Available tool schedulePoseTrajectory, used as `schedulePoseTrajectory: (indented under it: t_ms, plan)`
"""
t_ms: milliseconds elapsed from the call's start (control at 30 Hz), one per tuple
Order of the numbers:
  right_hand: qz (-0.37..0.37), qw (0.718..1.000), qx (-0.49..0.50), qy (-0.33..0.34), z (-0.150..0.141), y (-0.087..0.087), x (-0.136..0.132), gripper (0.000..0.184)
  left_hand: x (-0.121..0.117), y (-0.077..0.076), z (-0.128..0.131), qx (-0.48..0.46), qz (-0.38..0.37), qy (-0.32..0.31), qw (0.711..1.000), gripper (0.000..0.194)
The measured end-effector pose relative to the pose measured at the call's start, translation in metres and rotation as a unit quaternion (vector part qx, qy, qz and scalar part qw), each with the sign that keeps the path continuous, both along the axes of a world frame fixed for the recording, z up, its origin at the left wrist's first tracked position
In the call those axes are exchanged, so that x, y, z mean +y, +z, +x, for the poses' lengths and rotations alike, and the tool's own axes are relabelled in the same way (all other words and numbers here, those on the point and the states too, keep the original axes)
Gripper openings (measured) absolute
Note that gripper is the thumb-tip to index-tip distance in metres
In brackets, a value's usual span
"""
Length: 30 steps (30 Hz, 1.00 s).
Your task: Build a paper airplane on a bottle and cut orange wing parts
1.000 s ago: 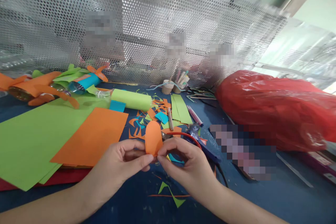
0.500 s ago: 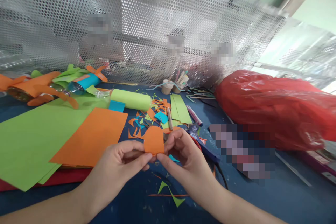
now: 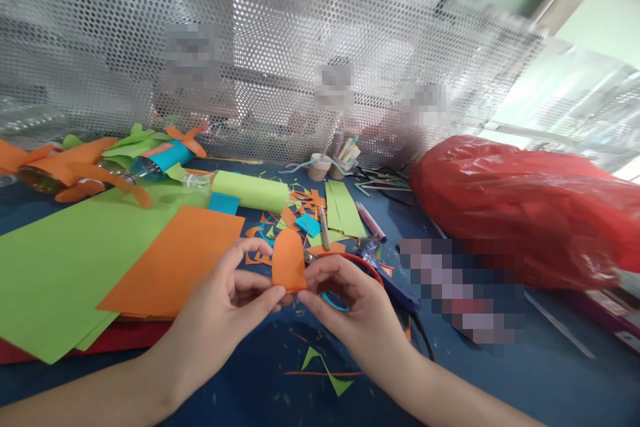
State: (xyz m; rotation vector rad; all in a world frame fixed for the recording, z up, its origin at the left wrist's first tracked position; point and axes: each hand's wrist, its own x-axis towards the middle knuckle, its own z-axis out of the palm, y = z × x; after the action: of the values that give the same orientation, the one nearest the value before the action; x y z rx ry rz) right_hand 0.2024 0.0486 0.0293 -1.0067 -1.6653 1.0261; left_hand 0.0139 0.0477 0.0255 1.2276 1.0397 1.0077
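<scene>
A small orange paper piece (image 3: 289, 260) with a rounded top stands upright between my two hands. My left hand (image 3: 235, 297) pinches its lower left edge, the index finger raised beside it. At the lower right corner, the thumb and fingers of my right hand (image 3: 345, 300) close on the same paper. Its bottom edge appears folded. Just behind my right hand lies a red loop, perhaps a scissors handle (image 3: 357, 260), partly hidden. Beyond the paper, orange, green and blue scraps (image 3: 300, 207) are scattered around a marker (image 3: 325, 227).
Orange (image 3: 175, 253) and green sheets (image 3: 60, 260) lie at left. Paper-wrapped bottles, one green (image 3: 250, 191) and one blue (image 3: 165, 157), rest behind them. Cups of pens (image 3: 319, 167) stand by the perforated metal screen (image 3: 280, 33). A blue glue gun (image 3: 395, 287) and red plastic bag (image 3: 510, 207) are at right.
The orange paper has shifted slightly left and now looks taller, its bottom part turned differently. My left index finger has lifted away from it. More of the red loop shows.
</scene>
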Motion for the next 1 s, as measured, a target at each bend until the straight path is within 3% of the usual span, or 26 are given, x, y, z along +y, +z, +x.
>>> schedulePoseTrajectory:
  t_ms: [167,300,700,867,1000]
  plan:
    - [-0.011,1.0,0.015,-0.005,-0.001,-0.001,0.001,0.038,0.001,-0.003,0.0,0.017,0.007,0.007,1.0,0.046]
    - [-0.011,1.0,0.0,0.002,-0.001,-0.005,0.004,0.032,0.001,-0.007,0.0,0.009,0.011,0.003,1.0,0.048]
    - [0.08,0.994,-0.069,-0.033,-0.001,-0.008,0.002,0.024,0.003,-0.012,0.001,-0.003,-0.012,0.007,1.0,0.054]
    - [0.07,0.994,-0.076,-0.032,-0.002,-0.008,0.003,0.023,0.003,-0.015,0.001,0.011,-0.003,0.0,1.0,0.048]
    - [0.034,0.996,-0.078,-0.038,-0.001,-0.01,0.004,0.036,0.003,-0.015,0.002,0.011,-0.003,0.001,1.0,0.051]
